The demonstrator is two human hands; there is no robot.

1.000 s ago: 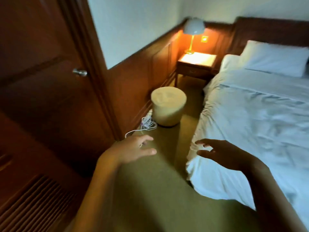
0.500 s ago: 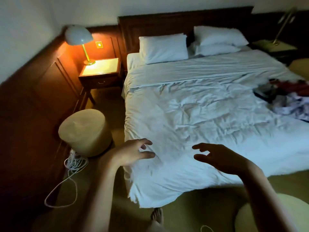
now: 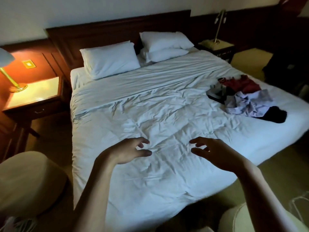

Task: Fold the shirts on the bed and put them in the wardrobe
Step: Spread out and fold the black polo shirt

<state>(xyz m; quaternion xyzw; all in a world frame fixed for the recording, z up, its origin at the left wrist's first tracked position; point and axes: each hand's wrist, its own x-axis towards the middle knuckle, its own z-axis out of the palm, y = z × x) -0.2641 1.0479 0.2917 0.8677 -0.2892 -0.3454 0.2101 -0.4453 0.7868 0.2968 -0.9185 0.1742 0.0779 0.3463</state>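
While the left hand (image 3: 128,151) and the right hand (image 3: 215,153) hover side by side above the near end of the bed (image 3: 150,114), neither one holds anything. Their fingers are spread and loosely bent, with the thumbs apart from the other fingers, and both palms face down toward the rumpled white sheet. Whether the fingertips brush the sheet cannot be told.

The shirts (image 3: 247,99) lie in a loose, unfolded heap near the bed's right edge, well apart from both hands. A red shirt (image 3: 240,84) sits at the far side of the heap, a pale crumpled shirt (image 3: 250,104) lies in the middle, and a dark piece of clothing (image 3: 274,114) pokes out at the near right. More dark and light cloth shows at the heap's left side, too tangled to sort out.

Three white pillows (image 3: 110,60) rest against the wooden headboard (image 3: 117,27). To the left of the bed, a lit brass lamp (image 3: 11,81) stands on a glowing tabletop (image 3: 33,94). Another lamp (image 3: 219,25), unlit, stands on the bedside stand at the far right. A round pale stool (image 3: 28,180) sits on the carpet at the lower left.
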